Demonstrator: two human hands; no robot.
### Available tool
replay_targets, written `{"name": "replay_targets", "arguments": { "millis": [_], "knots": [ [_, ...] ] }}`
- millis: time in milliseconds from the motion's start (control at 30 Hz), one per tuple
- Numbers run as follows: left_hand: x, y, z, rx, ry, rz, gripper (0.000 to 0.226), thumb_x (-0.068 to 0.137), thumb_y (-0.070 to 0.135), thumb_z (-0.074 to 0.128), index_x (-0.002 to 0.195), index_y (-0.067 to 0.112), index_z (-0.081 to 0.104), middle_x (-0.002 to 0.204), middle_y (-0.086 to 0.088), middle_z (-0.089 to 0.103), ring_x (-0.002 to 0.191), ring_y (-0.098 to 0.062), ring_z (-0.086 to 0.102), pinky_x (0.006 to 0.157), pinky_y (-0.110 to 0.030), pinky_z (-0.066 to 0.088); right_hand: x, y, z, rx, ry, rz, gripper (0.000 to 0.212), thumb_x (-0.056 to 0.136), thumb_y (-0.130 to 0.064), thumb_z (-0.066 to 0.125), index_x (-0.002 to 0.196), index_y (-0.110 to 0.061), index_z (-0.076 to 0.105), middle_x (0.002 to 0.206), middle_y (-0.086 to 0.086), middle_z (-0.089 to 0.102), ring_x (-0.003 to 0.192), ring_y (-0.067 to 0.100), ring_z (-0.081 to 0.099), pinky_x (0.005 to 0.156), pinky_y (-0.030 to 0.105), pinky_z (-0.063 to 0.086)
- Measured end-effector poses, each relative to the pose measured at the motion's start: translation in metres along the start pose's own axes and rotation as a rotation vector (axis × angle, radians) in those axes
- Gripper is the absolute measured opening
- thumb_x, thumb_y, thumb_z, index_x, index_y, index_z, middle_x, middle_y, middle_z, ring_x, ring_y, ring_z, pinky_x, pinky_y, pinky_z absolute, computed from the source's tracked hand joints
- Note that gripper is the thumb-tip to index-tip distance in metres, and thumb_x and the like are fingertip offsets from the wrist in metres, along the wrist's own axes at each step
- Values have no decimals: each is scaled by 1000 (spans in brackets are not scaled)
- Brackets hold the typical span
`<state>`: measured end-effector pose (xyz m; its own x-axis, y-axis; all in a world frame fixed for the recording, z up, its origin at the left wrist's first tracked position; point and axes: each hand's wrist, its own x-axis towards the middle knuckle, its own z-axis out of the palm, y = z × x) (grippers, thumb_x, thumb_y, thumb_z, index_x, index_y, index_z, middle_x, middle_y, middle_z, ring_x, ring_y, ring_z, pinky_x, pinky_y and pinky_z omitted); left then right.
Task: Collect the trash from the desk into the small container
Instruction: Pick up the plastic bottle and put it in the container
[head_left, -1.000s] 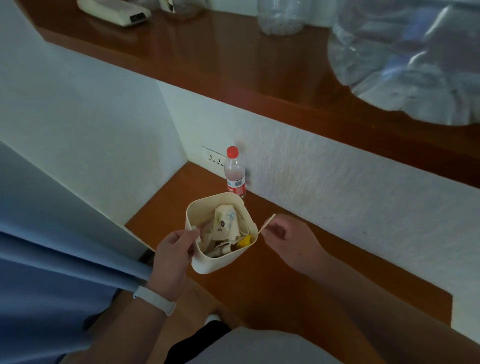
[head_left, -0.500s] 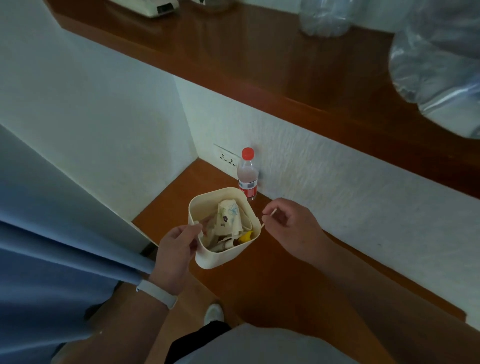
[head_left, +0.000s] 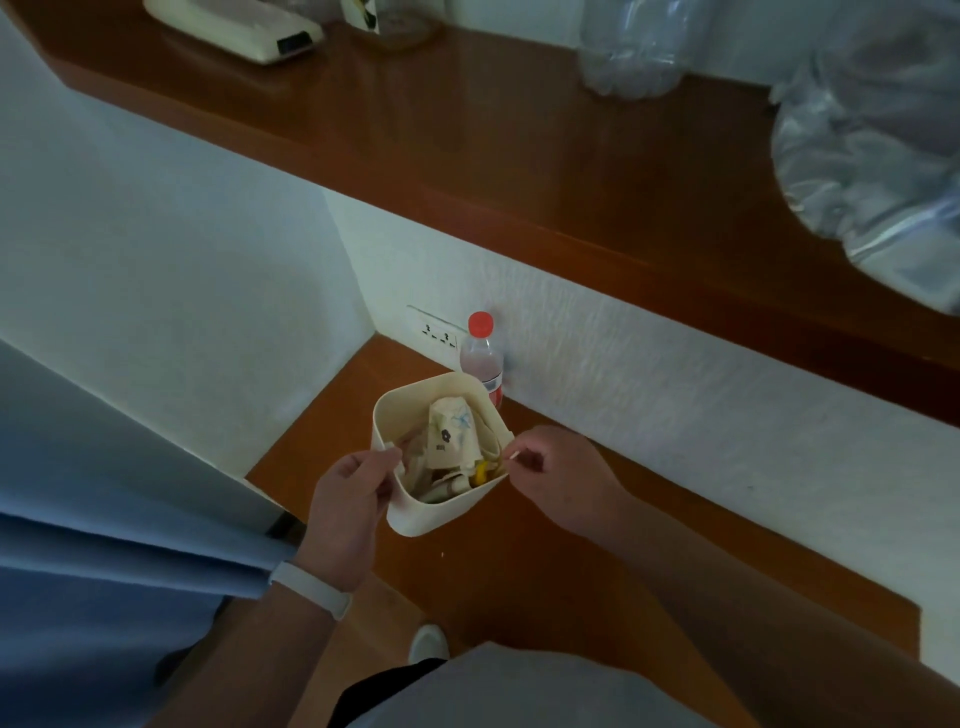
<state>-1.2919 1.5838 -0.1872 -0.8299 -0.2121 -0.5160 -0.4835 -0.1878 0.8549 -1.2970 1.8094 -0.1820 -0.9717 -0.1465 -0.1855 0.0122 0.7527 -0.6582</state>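
Observation:
A small cream container (head_left: 415, 514) is held over the lower wooden desk surface (head_left: 571, 571). My left hand (head_left: 345, 514) grips its left rim. Inside lie crumpled wrappers, a paper packet with a flower print (head_left: 451, 436) and a yellow scrap (head_left: 480, 474). My right hand (head_left: 563, 478) is at the container's right rim, pinching a thin pale stick (head_left: 511, 457) between thumb and finger, its tip over the rim.
A small bottle with a red cap (head_left: 483, 353) stands against the white wall beside a power socket (head_left: 436, 332). The upper wooden shelf (head_left: 467, 130) carries a cream device (head_left: 234, 26), clear plastic bottles (head_left: 634, 52) and a plastic bag (head_left: 872, 156). Blue cloth (head_left: 104, 571) hangs at left.
My right hand has brought the thin stick in to the container's right rim. The container stays in my left hand; the view has shifted a little.

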Motion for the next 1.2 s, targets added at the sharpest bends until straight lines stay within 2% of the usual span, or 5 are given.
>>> {"name": "replay_targets", "arguments": {
  "millis": [433,633,833,967,1200],
  "knots": [
    [29,16,-36,72,95,49,31,97,19,62,111,-8,64,99,-20,60,93,-30,59,83,-41,51,39,-12,0,136,-38,-44,32,88,-44,64,117,-32,58,94,-15,61,85,3,60,75,22,53],
    [45,15,-55,44,142,29,24,93,26,67,92,2,68,93,-19,58,92,-30,58,85,-43,51,91,-12,1,46,171,14,41,91,-36,64,129,-24,52,114,-10,55,91,1,57,65,12,40],
    [53,14,-64,52,163,11,32,89,28,70,97,-2,69,102,-34,61,96,-34,61,94,-53,54,141,-11,14,-59,214,118,75,85,-37,73,145,-20,32,141,2,47,123,22,53,83,34,54],
    [57,14,-65,66,179,-11,24,94,22,66,99,-2,67,92,-18,60,91,-28,59,84,-42,52,159,-11,29,-43,247,197,84,80,-47,74,145,-24,26,141,3,46,122,25,53,82,38,56],
    [66,16,-64,84,162,-20,20,95,20,64,99,0,66,92,-18,59,91,-30,59,82,-41,52,187,-13,61,-119,200,142,83,78,-42,78,140,-27,26,139,5,40,125,27,46,80,40,53]
  ]
}}
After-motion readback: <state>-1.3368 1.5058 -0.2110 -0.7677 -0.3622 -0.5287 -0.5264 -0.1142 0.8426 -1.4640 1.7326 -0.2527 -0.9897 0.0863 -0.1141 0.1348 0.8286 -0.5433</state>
